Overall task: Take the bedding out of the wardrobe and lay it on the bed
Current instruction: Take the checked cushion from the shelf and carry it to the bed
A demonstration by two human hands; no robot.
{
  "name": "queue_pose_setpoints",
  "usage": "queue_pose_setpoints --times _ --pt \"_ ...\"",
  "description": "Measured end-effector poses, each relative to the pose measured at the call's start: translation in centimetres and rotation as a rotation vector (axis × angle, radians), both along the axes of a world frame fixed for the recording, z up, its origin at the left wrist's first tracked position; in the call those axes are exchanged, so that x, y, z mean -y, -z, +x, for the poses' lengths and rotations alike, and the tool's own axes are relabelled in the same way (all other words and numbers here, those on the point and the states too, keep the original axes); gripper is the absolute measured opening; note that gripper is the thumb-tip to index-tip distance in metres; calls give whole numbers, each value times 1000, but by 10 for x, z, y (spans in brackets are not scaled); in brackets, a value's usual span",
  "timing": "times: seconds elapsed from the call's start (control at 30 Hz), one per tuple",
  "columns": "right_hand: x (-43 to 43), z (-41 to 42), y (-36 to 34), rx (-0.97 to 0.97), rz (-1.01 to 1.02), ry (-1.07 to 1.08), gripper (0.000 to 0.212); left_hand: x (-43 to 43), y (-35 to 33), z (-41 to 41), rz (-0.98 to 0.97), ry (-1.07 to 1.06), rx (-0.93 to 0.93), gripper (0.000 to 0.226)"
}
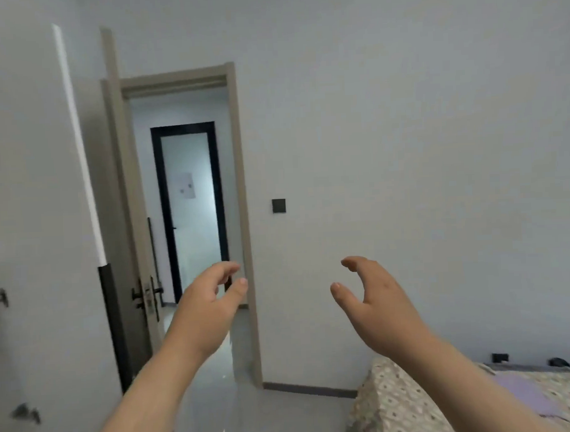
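Head view: fingers curl loosely, spread, holding nothing, on left hand (pixel 206 304) and right hand (pixel 375 301). Wardrobe (pixel 32 227) stands at 9 o'clock, bed (pixel 399 403) at 4; no bedding out yet. Risk, I judge: knocking the open door (pixel 127 222) at 10 while turning. No readable writing

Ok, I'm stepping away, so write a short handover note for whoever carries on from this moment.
Left hand: raised, fingers curled open, nothing in its grip.
Right hand: the same, empty.
Bed: lower right, under a patterned cover.
White panel with small handles at far left may be the wardrobe; no bedding is in view outside it.
Done: nothing visible.
Left: fetch the bedding and lay it on the bed.
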State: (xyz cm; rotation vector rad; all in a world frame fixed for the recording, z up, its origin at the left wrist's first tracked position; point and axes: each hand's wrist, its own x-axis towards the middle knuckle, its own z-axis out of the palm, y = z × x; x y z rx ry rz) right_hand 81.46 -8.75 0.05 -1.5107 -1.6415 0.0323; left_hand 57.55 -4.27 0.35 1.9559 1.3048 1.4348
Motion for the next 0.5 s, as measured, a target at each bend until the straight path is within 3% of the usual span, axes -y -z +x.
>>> queue_pose_setpoints --times 0.17,0.5 --pt "-67 -108 -8 -19 -3 -233 51 -20 -7 -103 32 -190 75 32" --pt "-144 -291 -13 -50 -23 -629 52 -6 -13 -268 74 -631 56 25"
